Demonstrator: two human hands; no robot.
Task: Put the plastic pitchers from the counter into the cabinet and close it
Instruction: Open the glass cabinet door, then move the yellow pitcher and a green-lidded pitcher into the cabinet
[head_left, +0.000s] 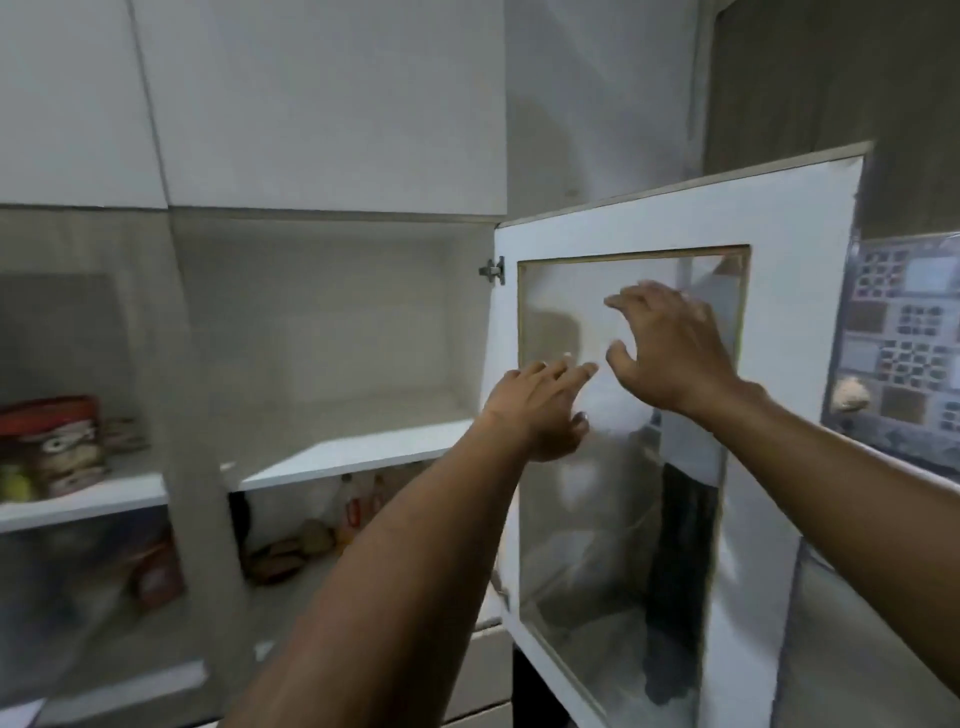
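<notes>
The wall cabinet (332, 312) stands open, its upper shelf (358, 452) bare and white. Its white door (800, 218) with a glass pane (613, 519) hangs swung out to the right on a metal hinge (492, 270). My left hand (535, 410) reaches up with fingers stretched out, in front of the pane's left side. My right hand (670, 348) is raised in front of the glass with fingers spread and curled. Neither hand holds anything. No plastic pitcher or counter is in view. The picture is blurred.
Packets and bottles (317, 535) lie on the lower shelf. In the left compartment a red tin and stacked items (57, 441) sit behind a glass door. A patterned poster (904, 332) hangs on the wall at right. Closed white upper cabinets (311, 104) run above.
</notes>
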